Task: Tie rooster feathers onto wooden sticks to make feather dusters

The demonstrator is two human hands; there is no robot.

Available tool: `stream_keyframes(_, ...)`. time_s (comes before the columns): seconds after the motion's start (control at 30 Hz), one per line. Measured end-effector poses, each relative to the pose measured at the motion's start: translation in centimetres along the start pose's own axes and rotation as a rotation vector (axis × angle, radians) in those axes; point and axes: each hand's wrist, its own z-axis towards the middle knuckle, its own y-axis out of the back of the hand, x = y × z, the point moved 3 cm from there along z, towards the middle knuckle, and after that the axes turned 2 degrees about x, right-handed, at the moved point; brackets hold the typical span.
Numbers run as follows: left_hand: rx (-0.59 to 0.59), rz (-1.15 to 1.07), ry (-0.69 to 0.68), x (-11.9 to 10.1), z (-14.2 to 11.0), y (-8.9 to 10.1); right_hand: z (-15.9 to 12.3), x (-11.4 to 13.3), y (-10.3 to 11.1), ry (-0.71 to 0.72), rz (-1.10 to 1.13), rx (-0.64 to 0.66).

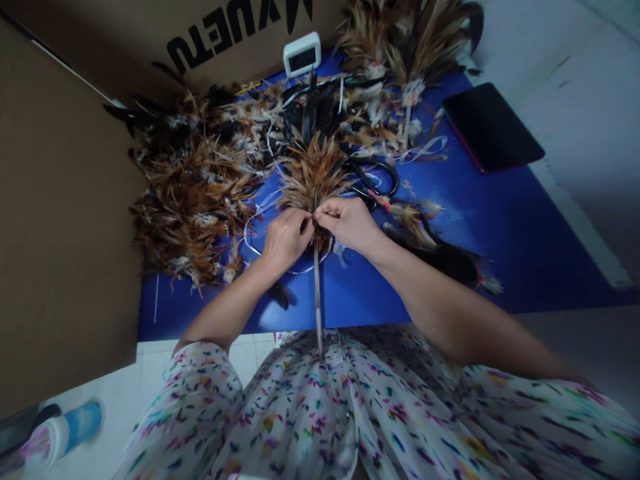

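Brown feathers are spreading in a fan at the middle of our view: we are working on a feather bundle set around a thin stick, above the near part of a blue table. The stick is running from the bundle down toward us, its lower end showing against our flowered garment.

With our left hand we are pinching the base of the bundle, thumb and forefinger drawn close together. With our right hand we are pinching at the same spot from the other side, fingertips narrow and nearly meeting the left ones; whether a thread is passing between them is too small to tell.

A pale strip is curving across the table around the stick. Just beyond our right hand, black scissor handles are lying beside the bundle, and a clump of dark feathers is lying under our right forearm's far side. To the left, a heap of loose feathers is covering the table next to a cardboard panel. Toward the back, a small white clock is standing near lettered cardboard, finished-looking bundles are lying at the right, and a dark tablet is resting near the table's right edge.
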Motion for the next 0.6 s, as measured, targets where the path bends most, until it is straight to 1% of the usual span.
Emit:
stream_keyframes(0.13,-0.018,0.038,0.026,-0.1,-0.01,-0.34,-0.03,0.0,-0.15,-0.019,0.032,-0.005)
stream_keyframes(0.3,-0.032,0.065,0.074,-0.12,0.17,-0.53,-0.04,-0.15,-0.23,-0.004,0.037,-0.008)
stream_keyframes(0.6,-0.049,-0.004,0.092,0.04,0.1,-0.37,-0.33,0.68,0.23,-0.03,-0.031,0.02)
